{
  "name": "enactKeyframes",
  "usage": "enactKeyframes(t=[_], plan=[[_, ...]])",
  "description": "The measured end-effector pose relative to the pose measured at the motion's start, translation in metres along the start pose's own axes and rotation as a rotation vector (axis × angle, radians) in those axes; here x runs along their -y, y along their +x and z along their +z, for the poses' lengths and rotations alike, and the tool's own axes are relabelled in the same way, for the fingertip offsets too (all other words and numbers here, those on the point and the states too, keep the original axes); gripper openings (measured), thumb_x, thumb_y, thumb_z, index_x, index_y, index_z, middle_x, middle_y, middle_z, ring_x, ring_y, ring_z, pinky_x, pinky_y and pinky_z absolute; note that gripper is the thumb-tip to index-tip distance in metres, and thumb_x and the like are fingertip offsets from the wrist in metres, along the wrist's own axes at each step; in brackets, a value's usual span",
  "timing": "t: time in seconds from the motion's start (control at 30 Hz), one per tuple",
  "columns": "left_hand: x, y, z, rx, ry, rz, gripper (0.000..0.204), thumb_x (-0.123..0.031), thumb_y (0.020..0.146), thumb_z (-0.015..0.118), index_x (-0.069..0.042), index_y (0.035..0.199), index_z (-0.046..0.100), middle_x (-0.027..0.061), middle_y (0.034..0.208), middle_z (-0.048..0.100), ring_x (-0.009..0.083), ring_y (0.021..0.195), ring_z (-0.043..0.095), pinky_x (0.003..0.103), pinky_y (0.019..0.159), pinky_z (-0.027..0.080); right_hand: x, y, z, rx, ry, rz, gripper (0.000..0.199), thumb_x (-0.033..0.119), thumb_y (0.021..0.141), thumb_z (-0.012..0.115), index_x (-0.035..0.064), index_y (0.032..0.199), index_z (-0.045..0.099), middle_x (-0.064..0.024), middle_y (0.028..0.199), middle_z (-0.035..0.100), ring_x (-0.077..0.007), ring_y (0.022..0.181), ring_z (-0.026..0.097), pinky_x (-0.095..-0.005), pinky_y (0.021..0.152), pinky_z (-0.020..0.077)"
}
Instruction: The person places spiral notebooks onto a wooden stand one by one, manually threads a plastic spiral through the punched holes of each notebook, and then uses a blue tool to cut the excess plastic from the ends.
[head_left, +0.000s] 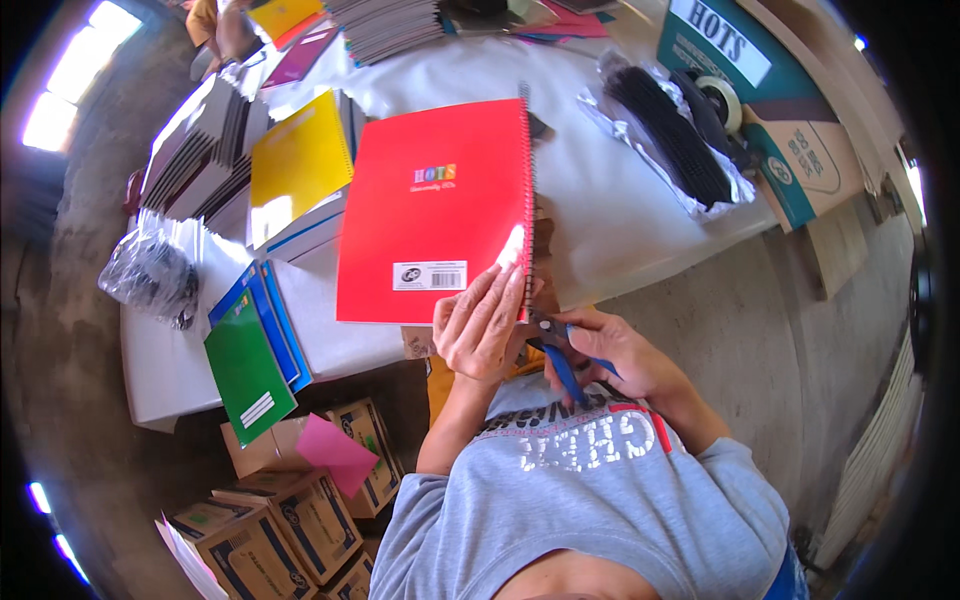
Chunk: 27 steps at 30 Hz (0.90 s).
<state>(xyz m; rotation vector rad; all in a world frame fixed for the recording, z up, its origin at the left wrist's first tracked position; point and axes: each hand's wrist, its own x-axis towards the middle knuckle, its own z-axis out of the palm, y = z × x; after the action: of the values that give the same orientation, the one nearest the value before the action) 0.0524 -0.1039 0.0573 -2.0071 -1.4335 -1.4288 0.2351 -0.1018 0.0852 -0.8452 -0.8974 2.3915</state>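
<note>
A red spiral notebook (440,215) lies over the near edge of the table, its black wire coil (531,200) along the right side. My left hand (482,322) rests at its lower right corner, fingers laid on the cover and the notebook held there. In my right hand (622,350) is a pair of blue-handled pliers (565,372), the handles inside my fingers. The jaws meet the lower end of the coil; the exact bite is too small to make out.
The white-covered table (400,88) holds a yellow notebook (302,158), notebook stacks (195,140), green notebook (248,370), plastic-wrapped bundle (150,275) and black coils in plastic (668,130). A tape dispenser (718,103) and cartons (805,165) stand right. More cartons (262,545) sit below left. Another person's arm (232,32) shows far left.
</note>
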Motion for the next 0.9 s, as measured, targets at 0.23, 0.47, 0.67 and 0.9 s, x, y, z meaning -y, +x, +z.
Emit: enactKeyframes(t=[0.23,0.47,0.67,0.9], plan=[[0.048,0.023,-0.076,-0.656,0.093,-0.346,0.020,0.000,0.073,0.067,0.000,0.093,0.066,0.0130,0.089,0.066,0.0208,0.079,0.065,0.030,0.070,0.050,0.014,0.007,-0.043,-0.366,-0.579,-0.612,0.041,0.027,0.090,0.054,0.0042,0.124,0.051,-0.0044,0.107,0.055,-0.0132,0.099,0.050,-0.0263,0.087,0.0388],[0.151,-0.044,-0.230,-1.338,-0.649,-0.677,0.034,-0.020,0.085,0.063,-0.001,0.111,0.053,0.0145,0.105,0.060,0.0250,0.086,0.062,0.038,0.074,0.053,0.040,0.069,-0.120,-0.863,-1.664,-0.603,0.035,0.028,0.090,0.052,0.0142,0.122,0.054,-0.0097,0.097,0.052,-0.0270,0.092,0.053,-0.0359,0.083,0.0416],[0.230,-0.164,-0.292,-1.248,0.095,-1.192,0.044,-0.012,0.087,0.060,0.006,0.122,0.040,0.0183,0.110,0.057,0.0290,0.090,0.061,0.042,0.077,0.052,0.042,0.125,-0.136,-0.993,-2.009,-0.426,0.037,0.033,0.087,0.054,0.0215,0.122,0.052,-0.0070,0.103,0.050,-0.0254,0.102,0.048,-0.0455,0.084,0.0396],[0.220,-0.092,-0.242,-0.579,1.617,-0.793,0.079,-0.036,0.072,0.073,0.003,0.130,0.036,0.0215,0.128,0.039,0.0344,0.122,0.032,0.053,0.096,0.028,0.104,0.146,-0.109,-0.615,-1.712,-0.403,0.026,0.023,0.084,0.056,0.0078,0.104,0.064,-0.0138,0.099,0.062,-0.0287,0.091,0.060,-0.0393,0.084,0.0452]])
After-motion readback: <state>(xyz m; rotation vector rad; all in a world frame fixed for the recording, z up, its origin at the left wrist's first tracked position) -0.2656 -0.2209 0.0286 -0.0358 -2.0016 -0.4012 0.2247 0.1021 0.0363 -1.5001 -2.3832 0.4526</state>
